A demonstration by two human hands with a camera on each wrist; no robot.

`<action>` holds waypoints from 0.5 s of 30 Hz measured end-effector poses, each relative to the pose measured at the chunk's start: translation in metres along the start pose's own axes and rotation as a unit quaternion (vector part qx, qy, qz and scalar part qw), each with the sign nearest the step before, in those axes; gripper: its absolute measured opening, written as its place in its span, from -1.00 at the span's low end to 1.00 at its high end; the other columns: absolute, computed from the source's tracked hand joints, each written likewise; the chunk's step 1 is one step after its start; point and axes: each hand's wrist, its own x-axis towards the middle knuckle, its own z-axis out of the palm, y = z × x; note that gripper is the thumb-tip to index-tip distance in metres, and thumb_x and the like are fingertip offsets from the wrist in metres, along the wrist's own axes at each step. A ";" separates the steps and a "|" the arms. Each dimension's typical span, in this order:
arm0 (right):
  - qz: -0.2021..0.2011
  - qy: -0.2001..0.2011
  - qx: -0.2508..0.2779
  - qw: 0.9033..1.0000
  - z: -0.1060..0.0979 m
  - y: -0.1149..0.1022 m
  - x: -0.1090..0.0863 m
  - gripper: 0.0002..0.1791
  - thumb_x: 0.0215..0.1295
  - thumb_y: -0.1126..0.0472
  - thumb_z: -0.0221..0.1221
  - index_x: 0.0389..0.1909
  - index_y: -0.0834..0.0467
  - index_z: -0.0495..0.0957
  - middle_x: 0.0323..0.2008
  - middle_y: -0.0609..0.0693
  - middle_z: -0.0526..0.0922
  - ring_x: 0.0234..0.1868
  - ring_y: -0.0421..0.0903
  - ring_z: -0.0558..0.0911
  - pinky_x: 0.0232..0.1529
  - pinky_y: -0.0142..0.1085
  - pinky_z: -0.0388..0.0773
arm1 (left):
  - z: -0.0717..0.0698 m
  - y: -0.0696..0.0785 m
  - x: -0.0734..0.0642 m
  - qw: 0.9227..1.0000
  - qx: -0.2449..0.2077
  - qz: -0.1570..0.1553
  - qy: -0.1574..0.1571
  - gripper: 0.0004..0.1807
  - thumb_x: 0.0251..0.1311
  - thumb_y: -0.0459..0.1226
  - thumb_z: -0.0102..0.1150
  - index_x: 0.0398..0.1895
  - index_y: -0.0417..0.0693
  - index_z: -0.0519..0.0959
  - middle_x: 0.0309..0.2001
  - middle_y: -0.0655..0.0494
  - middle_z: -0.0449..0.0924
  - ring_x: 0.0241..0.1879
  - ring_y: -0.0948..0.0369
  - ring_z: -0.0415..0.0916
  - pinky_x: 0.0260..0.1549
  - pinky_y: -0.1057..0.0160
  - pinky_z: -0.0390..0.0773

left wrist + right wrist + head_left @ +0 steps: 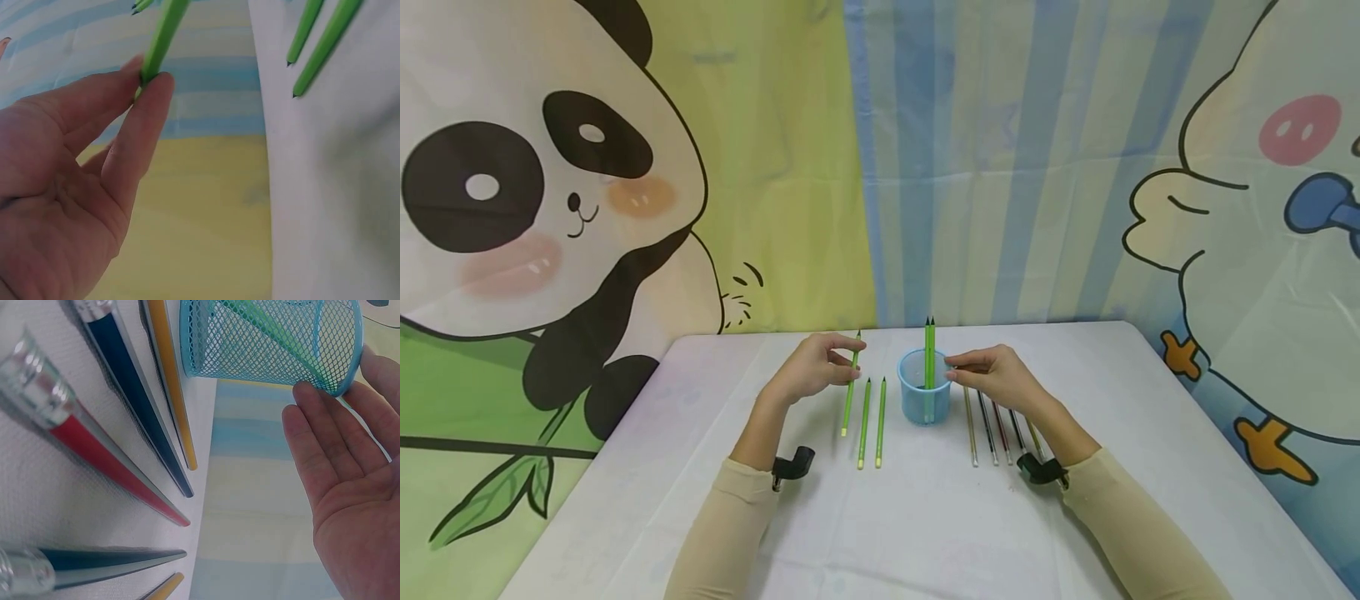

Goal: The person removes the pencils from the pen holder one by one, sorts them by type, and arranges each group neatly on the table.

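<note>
My left hand [811,368] pinches a green pencil [850,400] near its dark tip between thumb and fingertips; the pencil slants, yellow end downward. Beside it, two similar green pencils [864,425] lie on the white table. In the middle stands a light blue mesh pen cup [913,407], with two green pencils [931,354] upright in it, dark tips up. At the cup's right rim my right hand [996,375] grips with thumb and fingers. The right wrist view shows the fingertips [306,394] against the mesh near the rim.
Several pencils in blue, red and yellow [140,394] with silvery ends lie in a row right of the cup, partly under the right forearm. A white cloth [880,533] covers the table. Behind it hangs a printed curtain [782,167] with cartoon animals.
</note>
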 end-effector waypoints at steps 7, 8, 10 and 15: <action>-0.003 0.001 0.000 1.000 0.001 -0.001 -0.002 -0.53 0.42 0.08 0.35 0.20 0.28 0.67 0.13 0.24 0.73 0.12 0.08 0.76 0.08 -0.20 0.73 | 0.008 -0.011 0.004 0.997 0.010 -0.068 -0.024 -0.50 0.23 -0.53 0.36 0.27 -0.24 0.62 0.19 -0.31 0.63 -0.13 0.09 0.75 -0.17 0.15 0.80; -0.003 0.001 -0.001 1.000 0.001 -0.001 -0.002 -0.54 0.42 0.08 0.35 0.20 0.28 0.67 0.13 0.24 0.73 0.12 0.08 0.76 0.08 -0.20 0.73 | 0.009 -0.012 0.005 0.997 0.015 -0.073 -0.028 -0.49 0.23 -0.54 0.36 0.28 -0.27 0.61 0.20 -0.34 0.61 -0.12 0.08 0.75 -0.17 0.15 0.80; -0.001 0.001 -0.002 1.000 0.001 -0.001 -0.001 -0.55 0.42 0.08 0.35 0.19 0.26 0.68 0.14 0.24 0.73 0.12 0.08 0.76 0.09 -0.20 0.73 | 0.009 -0.015 0.006 0.996 0.023 -0.079 -0.034 -0.49 0.23 -0.55 0.35 0.28 -0.31 0.59 0.22 -0.37 0.59 -0.12 0.05 0.76 -0.18 0.16 0.80; 0.002 0.002 -0.002 1.000 0.000 -0.002 -0.001 -0.59 0.42 0.08 0.35 0.18 0.19 0.70 0.14 0.24 0.73 0.12 0.07 0.76 0.09 -0.21 0.73 | 0.009 -0.018 0.007 0.995 0.028 -0.088 -0.037 -0.46 0.23 -0.56 0.35 0.31 -0.34 0.56 0.24 -0.36 0.57 -0.12 0.00 0.77 -0.19 0.16 0.80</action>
